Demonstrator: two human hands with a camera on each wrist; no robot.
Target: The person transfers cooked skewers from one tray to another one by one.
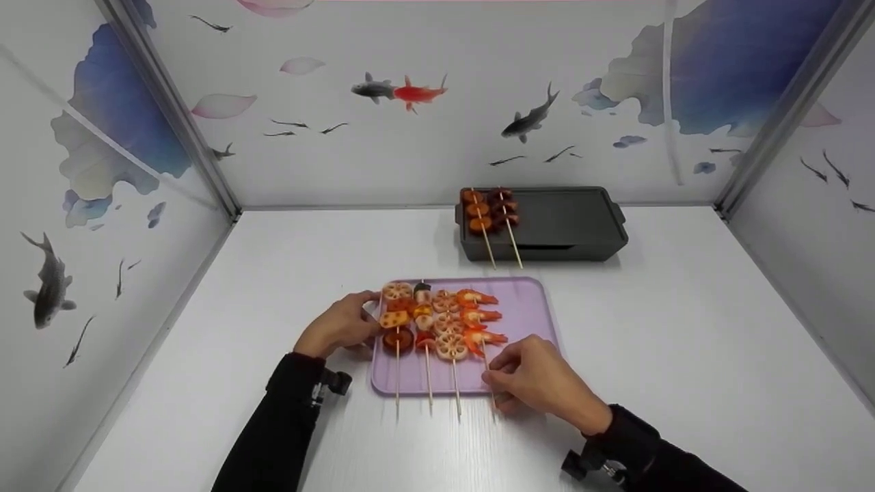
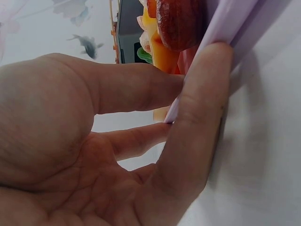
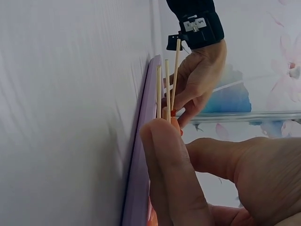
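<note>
Four skewers are lying on the tray (image 1: 526, 307). Your right hand (image 1: 540, 383) is pinching the shrimp skewer (image 1: 480, 318) by its stick at the tray's 5 o'clock. It looks light, thin, snappable; grip bare wood. Your left hand (image 1: 338, 324) is gripping the rim at 9 o'clock. Grill (image 1: 567, 219) is sitting at 12.

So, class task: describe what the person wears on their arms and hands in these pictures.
Both hands are bare: left hand, right hand. Each arm has a black long sleeve to the wrist. A small black device is strapped at each wrist; the left wrist's strap bears a white label.
</note>
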